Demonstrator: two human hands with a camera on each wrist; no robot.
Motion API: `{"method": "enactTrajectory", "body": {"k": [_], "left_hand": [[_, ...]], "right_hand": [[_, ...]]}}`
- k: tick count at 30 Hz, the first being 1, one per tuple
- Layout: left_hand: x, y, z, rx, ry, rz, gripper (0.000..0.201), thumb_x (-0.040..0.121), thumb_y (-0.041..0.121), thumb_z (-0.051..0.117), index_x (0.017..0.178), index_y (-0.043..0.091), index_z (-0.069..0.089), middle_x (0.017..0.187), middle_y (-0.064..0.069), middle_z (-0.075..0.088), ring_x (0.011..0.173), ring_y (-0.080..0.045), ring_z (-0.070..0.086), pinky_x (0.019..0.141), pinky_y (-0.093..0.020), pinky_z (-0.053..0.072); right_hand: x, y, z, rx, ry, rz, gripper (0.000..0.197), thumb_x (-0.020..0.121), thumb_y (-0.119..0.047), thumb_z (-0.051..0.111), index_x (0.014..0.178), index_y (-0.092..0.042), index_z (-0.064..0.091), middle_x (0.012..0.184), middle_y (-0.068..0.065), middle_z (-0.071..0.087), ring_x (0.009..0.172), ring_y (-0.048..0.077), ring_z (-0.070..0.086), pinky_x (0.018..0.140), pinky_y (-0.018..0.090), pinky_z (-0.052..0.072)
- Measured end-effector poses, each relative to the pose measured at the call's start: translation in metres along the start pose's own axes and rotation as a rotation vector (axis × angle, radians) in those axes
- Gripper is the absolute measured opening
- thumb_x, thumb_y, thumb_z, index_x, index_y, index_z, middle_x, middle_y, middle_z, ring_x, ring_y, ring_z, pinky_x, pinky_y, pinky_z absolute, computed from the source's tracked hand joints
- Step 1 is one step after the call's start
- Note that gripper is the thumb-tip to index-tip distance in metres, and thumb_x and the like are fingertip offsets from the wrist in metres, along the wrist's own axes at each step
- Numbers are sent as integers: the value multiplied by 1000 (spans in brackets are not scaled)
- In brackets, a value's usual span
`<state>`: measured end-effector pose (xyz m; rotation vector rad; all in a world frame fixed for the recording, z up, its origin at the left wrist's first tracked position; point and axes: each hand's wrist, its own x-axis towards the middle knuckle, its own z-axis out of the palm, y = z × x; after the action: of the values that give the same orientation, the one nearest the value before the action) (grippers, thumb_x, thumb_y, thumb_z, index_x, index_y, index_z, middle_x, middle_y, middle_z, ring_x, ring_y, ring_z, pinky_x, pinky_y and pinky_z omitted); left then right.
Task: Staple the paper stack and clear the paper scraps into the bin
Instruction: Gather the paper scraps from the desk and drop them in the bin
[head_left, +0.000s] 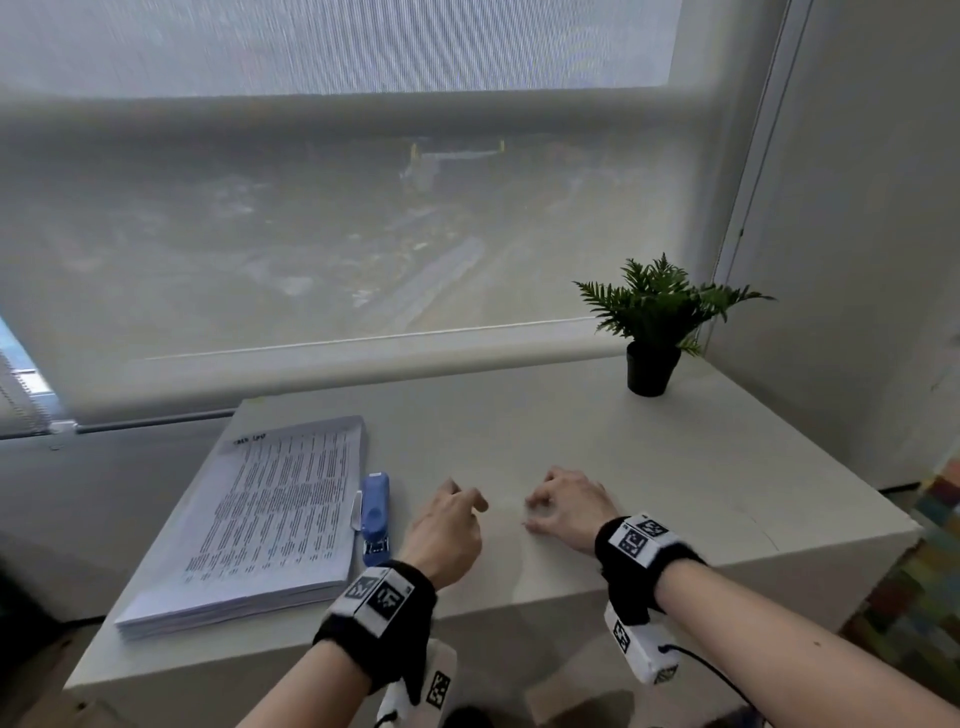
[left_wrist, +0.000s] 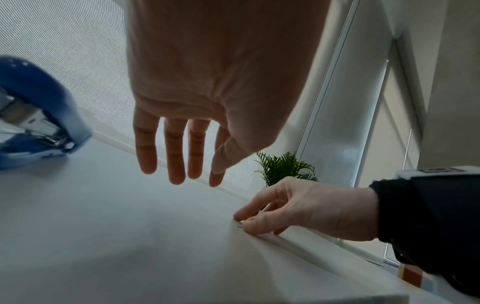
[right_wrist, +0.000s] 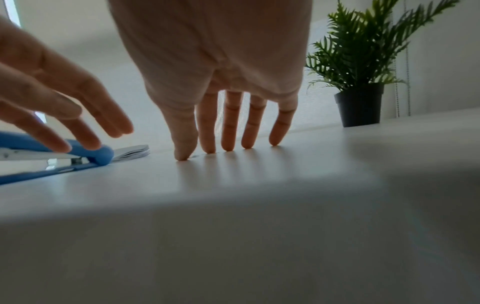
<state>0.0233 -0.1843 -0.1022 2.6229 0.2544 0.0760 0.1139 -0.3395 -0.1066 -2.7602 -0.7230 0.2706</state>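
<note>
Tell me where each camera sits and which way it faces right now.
Head: above the table, looking forward and down; both hands, left hand, right hand, forearms.
Left wrist: low, along its open fingers toward the plant; right hand also.
Right wrist: low, fingertips on table.
All share stapler, plant.

Black wristbands (head_left: 631, 564) (white coded tags), bare forearms

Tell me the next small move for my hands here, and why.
Probably finish lifting the tiny scrap that the right hand seems to pinch at the table. The left hand hovers open and free beside the blue stapler, the paper stack lies untouched, and no bin is in view.
</note>
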Motion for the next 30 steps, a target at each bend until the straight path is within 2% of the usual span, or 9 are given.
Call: {"method": "enactTrajectory", "body": {"k": [7,10,13,16,22,26,30], "left_hand": [[-2,1,4,-7,11,26,33,94,14,40,119,21,61,123,-4,52,119,-21,53,104,-31,40],[-3,4,4,-23,-14,20,33,94,13,40,119,20,61,123,-5,52,120,-22,52,106,-33,39],[-5,3,3,-35,-26,16,34,94,13,40,119,19,62,123,-6,52,120,-23,52,106,-33,39],[-7,-1,0,-38,-25,13,34,94,12,40,118,19,62,123,-6,52,120,-22,52,105,-32,40],[-9,-8,-6,-23,3,9,32,94,12,41,116,19,63,124,-5,52,118,-22,54,102,-34,43],[-12,-8,-5,17,1,7,33,94,13,40,116,20,63,126,-4,52,117,-23,55,100,-33,43],[-14,-5,-3,42,-29,16,33,94,14,40,117,20,63,126,-5,52,117,-24,55,101,-34,43]], "right_hand": [[2,-6,8,104,78,59,24,78,-36,68,99,-26,75,112,-3,64,110,20,59,99,33,44],[6,-13,8,106,75,72,20,80,-27,65,97,-22,76,111,1,70,108,23,63,96,31,48],[7,-20,9,67,65,83,22,85,-19,58,101,-17,74,114,7,71,110,25,63,95,30,48],[8,-27,11,10,70,98,26,88,-14,51,105,-13,70,118,11,69,114,29,61,97,34,47],[6,-33,18,-158,52,76,33,92,-10,43,121,-5,58,132,17,52,125,32,47,103,38,40],[3,-39,21,-261,24,76,41,91,0,37,131,2,46,137,18,44,129,33,40,107,39,37],[2,-43,24,-319,9,61,43,91,4,30,134,4,38,139,21,40,129,34,38,107,40,35]]}}
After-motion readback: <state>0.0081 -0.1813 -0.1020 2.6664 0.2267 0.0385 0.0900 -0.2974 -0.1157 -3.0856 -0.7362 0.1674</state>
